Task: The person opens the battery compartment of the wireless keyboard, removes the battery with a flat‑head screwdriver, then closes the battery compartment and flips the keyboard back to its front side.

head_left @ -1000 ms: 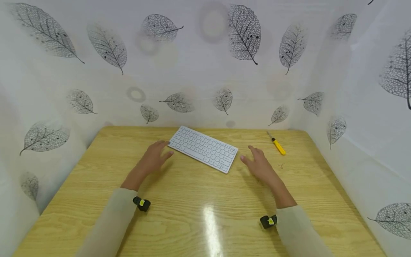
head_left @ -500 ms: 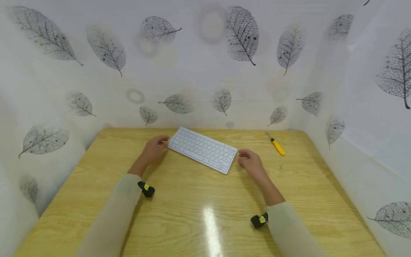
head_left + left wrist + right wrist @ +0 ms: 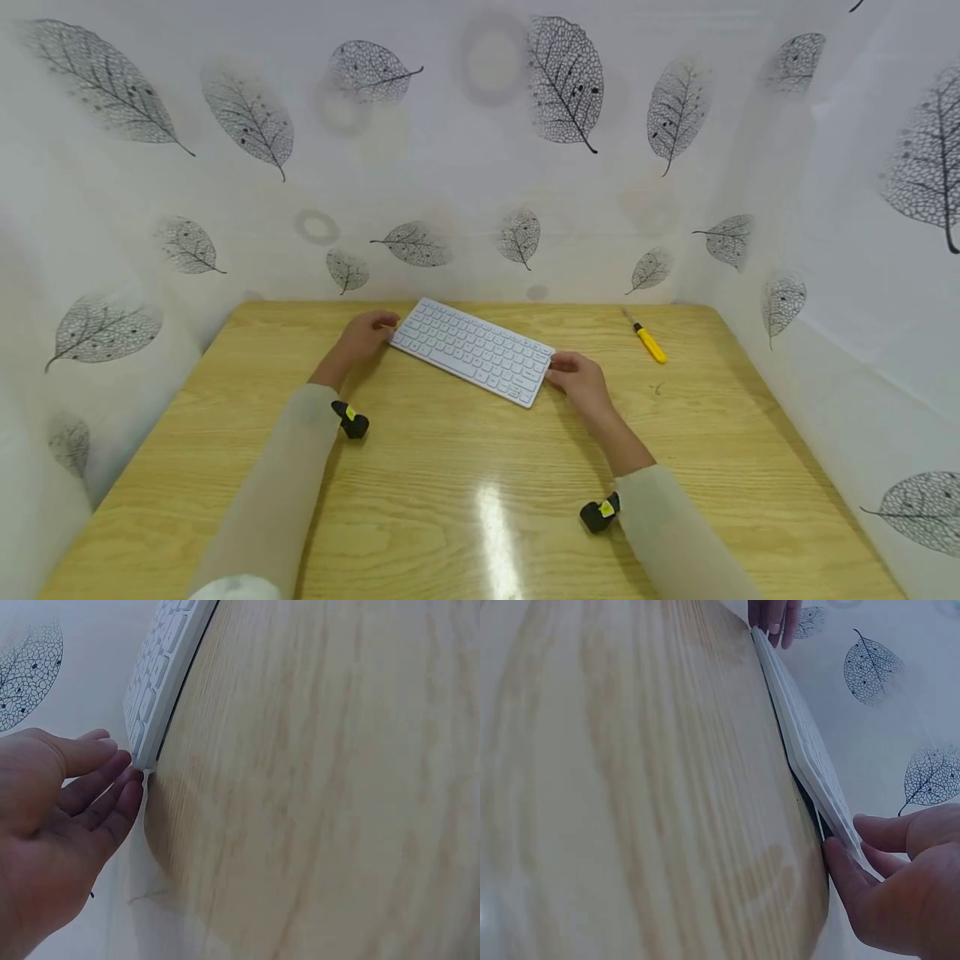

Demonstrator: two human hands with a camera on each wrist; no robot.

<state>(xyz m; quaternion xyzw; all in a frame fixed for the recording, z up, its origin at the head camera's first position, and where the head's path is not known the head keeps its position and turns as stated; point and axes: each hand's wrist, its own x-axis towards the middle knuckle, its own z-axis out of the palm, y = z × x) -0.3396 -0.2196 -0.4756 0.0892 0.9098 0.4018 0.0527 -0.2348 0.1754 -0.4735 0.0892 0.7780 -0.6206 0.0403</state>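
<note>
A slim white keyboard (image 3: 472, 352) lies at a slant near the back of the wooden table. At its left end is my left hand (image 3: 366, 333), fingers loosely bent. In the left wrist view the fingertips (image 3: 133, 780) touch the keyboard's corner, and the thumb stands slightly apart from it. My right hand (image 3: 581, 382) pinches the keyboard's right end. The right wrist view shows the thumb (image 3: 881, 832) on the key side and a finger (image 3: 844, 862) at the underside. A dark gap shows under part of the keyboard's edge there.
A screwdriver (image 3: 649, 342) with a yellow handle lies at the back right of the table (image 3: 420, 500). White cloth (image 3: 465, 158) printed with leaves encloses the back and sides. A black wrist camera (image 3: 352, 421) sits on each sleeve.
Both hands have moved in to the keyboard's ends. My right fingers, spread and apart from it a second ago, now grip its right end. The keyboard has hardly shifted.
</note>
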